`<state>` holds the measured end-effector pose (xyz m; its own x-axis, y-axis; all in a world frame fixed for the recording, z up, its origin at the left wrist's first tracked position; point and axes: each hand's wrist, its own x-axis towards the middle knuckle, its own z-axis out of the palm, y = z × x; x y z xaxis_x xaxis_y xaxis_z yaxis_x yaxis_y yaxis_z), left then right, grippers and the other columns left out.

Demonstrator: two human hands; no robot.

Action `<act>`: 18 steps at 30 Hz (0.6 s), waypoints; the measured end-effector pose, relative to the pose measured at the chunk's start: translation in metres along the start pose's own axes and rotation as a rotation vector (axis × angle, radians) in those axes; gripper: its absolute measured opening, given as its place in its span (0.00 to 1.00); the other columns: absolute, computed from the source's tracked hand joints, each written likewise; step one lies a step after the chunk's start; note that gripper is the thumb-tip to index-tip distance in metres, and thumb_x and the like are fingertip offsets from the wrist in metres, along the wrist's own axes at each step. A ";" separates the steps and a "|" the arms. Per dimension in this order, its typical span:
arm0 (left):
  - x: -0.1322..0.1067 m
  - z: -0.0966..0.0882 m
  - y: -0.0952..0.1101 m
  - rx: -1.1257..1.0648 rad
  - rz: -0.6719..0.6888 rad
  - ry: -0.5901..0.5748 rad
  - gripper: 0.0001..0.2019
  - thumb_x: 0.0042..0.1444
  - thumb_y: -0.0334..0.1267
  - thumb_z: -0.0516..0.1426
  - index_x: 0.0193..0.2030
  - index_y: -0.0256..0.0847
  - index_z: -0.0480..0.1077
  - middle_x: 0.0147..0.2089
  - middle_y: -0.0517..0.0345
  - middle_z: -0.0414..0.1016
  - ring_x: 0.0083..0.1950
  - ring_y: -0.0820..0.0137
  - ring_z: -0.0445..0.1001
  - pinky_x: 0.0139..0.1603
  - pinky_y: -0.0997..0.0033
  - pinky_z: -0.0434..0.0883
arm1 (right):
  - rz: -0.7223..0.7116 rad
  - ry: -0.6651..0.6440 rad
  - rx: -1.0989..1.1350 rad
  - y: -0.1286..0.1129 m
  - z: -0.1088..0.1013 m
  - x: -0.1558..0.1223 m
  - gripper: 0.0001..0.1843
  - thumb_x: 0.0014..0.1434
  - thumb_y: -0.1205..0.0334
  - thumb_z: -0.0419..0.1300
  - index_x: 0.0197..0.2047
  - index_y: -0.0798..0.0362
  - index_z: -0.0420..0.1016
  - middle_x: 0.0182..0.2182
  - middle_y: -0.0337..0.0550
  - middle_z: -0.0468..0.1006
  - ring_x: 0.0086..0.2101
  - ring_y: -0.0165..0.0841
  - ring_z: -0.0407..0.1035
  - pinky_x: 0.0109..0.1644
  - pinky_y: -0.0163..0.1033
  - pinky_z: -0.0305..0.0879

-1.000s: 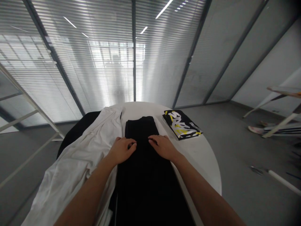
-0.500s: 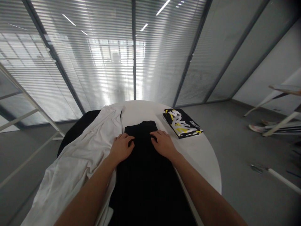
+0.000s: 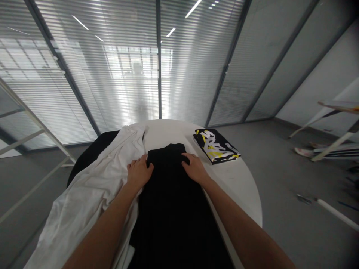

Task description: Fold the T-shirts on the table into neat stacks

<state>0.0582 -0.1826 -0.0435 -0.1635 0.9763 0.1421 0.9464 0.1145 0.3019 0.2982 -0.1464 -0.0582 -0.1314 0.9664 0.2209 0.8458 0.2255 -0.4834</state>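
A long black garment [image 3: 175, 209] lies lengthwise on the white round table [image 3: 238, 194], its far end a little uneven; its exact kind is unclear. My left hand [image 3: 139, 172] is at its left edge near that end, thumb on top of the cloth and fingers curled at the side. Opposite it, my right hand [image 3: 195, 169] pinches the right edge between thumb and index finger. Just left of the black cloth, and partly under my left forearm, spreads a crumpled white garment [image 3: 92, 186]. A folded black piece with white and yellow print [image 3: 217, 145] rests beyond my right hand.
Dark cloth [image 3: 92, 153] hangs at the table's left edge. A white metal frame [image 3: 42, 127] stands on the left. Glass panels with blinds [image 3: 134, 93] rise behind the table. Right, a stool or chair [image 3: 339, 106] and a white pole [image 3: 336, 215] are on the grey floor.
My left hand has shifted left, from the top of the black garment to its edge. My right hand has moved slightly, its thumb and index finger now closer at the right edge.
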 end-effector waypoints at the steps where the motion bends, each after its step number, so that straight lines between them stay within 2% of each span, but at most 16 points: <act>1: 0.002 0.000 -0.001 -0.025 -0.020 -0.011 0.27 0.60 0.47 0.50 0.64 0.41 0.60 0.52 0.45 0.76 0.57 0.49 0.69 0.56 0.48 0.60 | -0.008 0.017 0.058 0.000 -0.001 0.001 0.21 0.60 0.63 0.54 0.56 0.51 0.71 0.52 0.47 0.74 0.52 0.38 0.66 0.59 0.44 0.59; 6: 0.009 -0.003 -0.006 -0.232 -0.059 -0.088 0.22 0.57 0.42 0.52 0.59 0.47 0.64 0.49 0.53 0.79 0.56 0.55 0.72 0.59 0.47 0.60 | 0.086 0.052 0.301 0.000 -0.005 0.006 0.16 0.57 0.62 0.55 0.49 0.52 0.75 0.44 0.44 0.78 0.44 0.34 0.72 0.52 0.40 0.64; 8: 0.010 -0.002 -0.006 -0.344 -0.027 -0.093 0.20 0.56 0.38 0.53 0.57 0.46 0.67 0.47 0.55 0.79 0.51 0.60 0.75 0.57 0.53 0.64 | 0.146 0.066 0.330 0.001 -0.006 0.008 0.17 0.57 0.62 0.56 0.49 0.52 0.75 0.43 0.45 0.78 0.45 0.36 0.72 0.53 0.42 0.64; 11: 0.010 0.001 -0.004 -0.549 0.042 -0.093 0.20 0.54 0.33 0.54 0.54 0.42 0.69 0.44 0.54 0.79 0.42 0.66 0.77 0.48 0.65 0.71 | 0.241 0.064 0.343 0.005 -0.008 0.011 0.20 0.57 0.60 0.57 0.52 0.53 0.72 0.43 0.47 0.78 0.45 0.37 0.73 0.52 0.43 0.65; 13: 0.010 0.002 -0.004 -0.660 0.051 -0.091 0.20 0.53 0.31 0.54 0.54 0.40 0.69 0.42 0.53 0.79 0.40 0.68 0.77 0.44 0.68 0.72 | 0.283 0.045 0.357 0.009 -0.009 0.013 0.23 0.57 0.60 0.57 0.55 0.55 0.70 0.43 0.48 0.78 0.43 0.38 0.73 0.50 0.43 0.66; 15: 0.011 0.003 -0.004 -0.740 0.006 -0.090 0.21 0.51 0.30 0.55 0.54 0.39 0.68 0.42 0.52 0.77 0.39 0.69 0.76 0.41 0.70 0.73 | 0.310 0.024 0.371 0.012 -0.009 0.014 0.24 0.57 0.61 0.57 0.57 0.55 0.69 0.42 0.49 0.79 0.42 0.38 0.74 0.48 0.43 0.67; 18: 0.010 0.003 -0.005 -0.893 -0.160 -0.124 0.24 0.49 0.29 0.58 0.55 0.39 0.66 0.43 0.51 0.75 0.32 0.73 0.73 0.29 0.74 0.71 | 0.327 -0.011 0.436 0.016 -0.010 0.014 0.25 0.54 0.65 0.59 0.56 0.55 0.70 0.39 0.47 0.80 0.39 0.37 0.75 0.45 0.41 0.68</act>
<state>0.0523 -0.1725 -0.0461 -0.1937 0.9797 -0.0509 0.3395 0.1156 0.9335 0.3150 -0.1306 -0.0541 0.0958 0.9954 -0.0075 0.5505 -0.0593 -0.8327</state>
